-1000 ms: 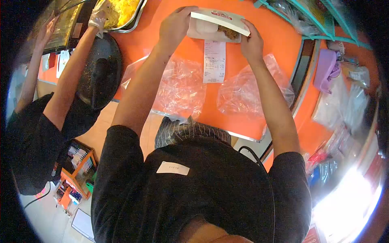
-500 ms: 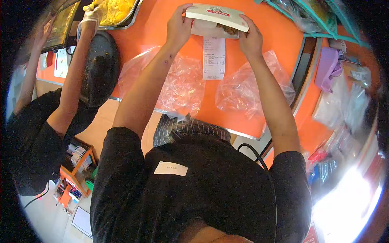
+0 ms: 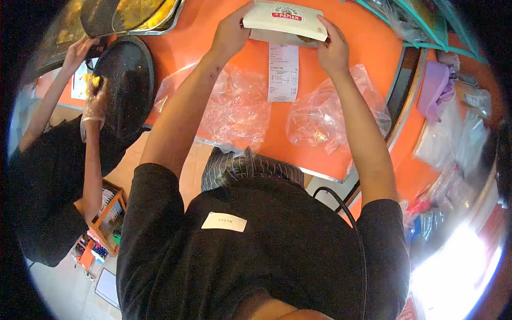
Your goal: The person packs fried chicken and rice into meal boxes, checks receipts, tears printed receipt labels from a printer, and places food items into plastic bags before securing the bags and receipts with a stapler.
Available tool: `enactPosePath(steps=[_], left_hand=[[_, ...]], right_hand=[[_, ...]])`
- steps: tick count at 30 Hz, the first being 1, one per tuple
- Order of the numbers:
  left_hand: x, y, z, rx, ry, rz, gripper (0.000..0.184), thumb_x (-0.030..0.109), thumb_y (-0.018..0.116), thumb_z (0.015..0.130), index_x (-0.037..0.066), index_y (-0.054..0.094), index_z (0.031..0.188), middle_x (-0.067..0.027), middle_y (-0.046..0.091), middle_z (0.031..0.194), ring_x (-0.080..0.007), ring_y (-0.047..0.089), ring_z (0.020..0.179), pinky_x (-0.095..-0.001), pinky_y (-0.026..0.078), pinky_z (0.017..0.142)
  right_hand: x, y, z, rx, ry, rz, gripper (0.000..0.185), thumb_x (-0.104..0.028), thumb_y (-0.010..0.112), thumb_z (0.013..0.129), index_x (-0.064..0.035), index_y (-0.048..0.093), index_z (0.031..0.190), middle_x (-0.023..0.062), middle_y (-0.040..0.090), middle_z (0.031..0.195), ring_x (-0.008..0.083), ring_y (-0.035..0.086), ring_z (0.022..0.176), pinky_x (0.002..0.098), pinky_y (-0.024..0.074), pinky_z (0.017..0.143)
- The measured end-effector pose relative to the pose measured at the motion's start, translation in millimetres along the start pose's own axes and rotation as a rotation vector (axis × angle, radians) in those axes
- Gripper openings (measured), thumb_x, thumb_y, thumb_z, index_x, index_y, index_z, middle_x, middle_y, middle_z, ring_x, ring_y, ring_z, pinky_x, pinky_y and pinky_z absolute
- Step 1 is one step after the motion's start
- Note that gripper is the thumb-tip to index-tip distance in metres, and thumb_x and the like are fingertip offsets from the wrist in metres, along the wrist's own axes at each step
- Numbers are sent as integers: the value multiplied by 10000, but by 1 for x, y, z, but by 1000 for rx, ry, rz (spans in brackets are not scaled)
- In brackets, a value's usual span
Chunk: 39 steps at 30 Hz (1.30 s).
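A white cardboard food box (image 3: 261,20) with a red printed label is held up at the far side of the orange counter. My left hand (image 3: 232,33) grips its left end, and my right hand (image 3: 334,49) has its fingers on the right end. The lid faces me, and only a sliver of brown food shows under its front edge. Just below the box, a printed receipt (image 3: 283,80) lies flat on the counter. Clear plastic bags lie either side of the receipt, one crumpled bag (image 3: 234,109) left and another bag (image 3: 320,120) right.
At left a co-worker's gloved hand (image 3: 95,98) holds yellow food beside a large black pan (image 3: 128,80). A metal tray (image 3: 173,20) of yellow food sits at the top left. Teal racks (image 3: 426,24), a purple holder (image 3: 433,88) and plastic packs (image 3: 440,141) line the right.
The box's lid has come down over its front, covering most of the food seen earlier. The co-worker's gloved hand has moved from the yellow food tray down beside the black pan.
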<state>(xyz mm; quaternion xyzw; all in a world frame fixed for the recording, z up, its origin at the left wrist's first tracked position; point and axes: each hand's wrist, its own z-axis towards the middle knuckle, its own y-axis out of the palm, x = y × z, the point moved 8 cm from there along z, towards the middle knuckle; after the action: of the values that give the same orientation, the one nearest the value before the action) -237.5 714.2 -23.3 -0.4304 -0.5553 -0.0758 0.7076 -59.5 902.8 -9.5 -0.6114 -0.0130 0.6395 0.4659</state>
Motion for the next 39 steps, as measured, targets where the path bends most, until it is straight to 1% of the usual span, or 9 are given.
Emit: enactPosePath(steps=[1,4,7,10,13,22,28,37,39], left_hand=[[0,-1,1,-12,-23,-6,544,1,633,845,63,538,1377,-182,646,1256,-281,650,1113,-386,521,958],[-34,34,19,-43,-246,-1459,300,36,640,918,5,613,1215,-159,671,1119,-234,642,1036,-339,526,852],[12,27,10,-124,-339,-1331,337,-35,601,898,8,604,1233,-149,656,1159,-235,626,1076,-336,506,915],[-5,13,9,88,147,-584,364,-94,586,853,3,624,1202,-157,656,1156,-242,632,1068,-337,502,925],[10,4,9,187,150,-140,399,-132,582,807,7,643,1176,-158,656,1156,-245,631,1084,-335,498,939],[23,-6,11,312,243,24,309,-56,638,803,34,692,1094,-170,679,1103,-297,659,1040,-346,516,923],[29,-6,9,283,217,-17,281,-34,647,807,23,700,1076,-172,681,1091,-299,661,1034,-341,517,908],[6,10,18,101,189,-328,266,-16,582,922,-36,618,1185,-135,650,1144,-246,629,1039,-329,485,935],[-20,28,28,-32,-180,-1105,256,-29,573,921,-31,621,1172,-139,648,1131,-250,630,1028,-329,488,926]], right_hand=[[0,1,1,-7,8,18,532,33,635,816,-92,565,1328,166,602,1289,317,622,1143,379,543,920],[1,1,2,-2,2,4,510,34,618,831,-98,575,1322,164,614,1273,318,633,1120,385,539,916],[4,1,1,9,2,-54,499,17,597,890,-171,578,1351,149,633,1259,261,661,1076,340,554,861],[3,0,0,15,-1,-60,487,4,600,894,-169,580,1349,152,636,1257,263,670,1045,336,552,838],[5,1,0,39,-20,-52,483,-9,602,897,-174,581,1350,155,642,1243,263,674,1027,336,549,834],[5,0,-1,63,-42,-90,395,-111,592,944,-184,599,1333,150,675,1148,242,686,915,333,545,768],[7,1,-1,104,-85,-72,342,-167,585,977,-163,612,1318,159,683,1112,241,694,885,335,551,737],[0,-1,-1,91,-84,-63,447,-15,606,893,-137,604,1323,162,652,1204,266,684,1024,349,568,843],[3,1,0,70,-51,-31,480,5,618,855,-124,596,1317,166,641,1221,298,658,1058,366,546,881]])
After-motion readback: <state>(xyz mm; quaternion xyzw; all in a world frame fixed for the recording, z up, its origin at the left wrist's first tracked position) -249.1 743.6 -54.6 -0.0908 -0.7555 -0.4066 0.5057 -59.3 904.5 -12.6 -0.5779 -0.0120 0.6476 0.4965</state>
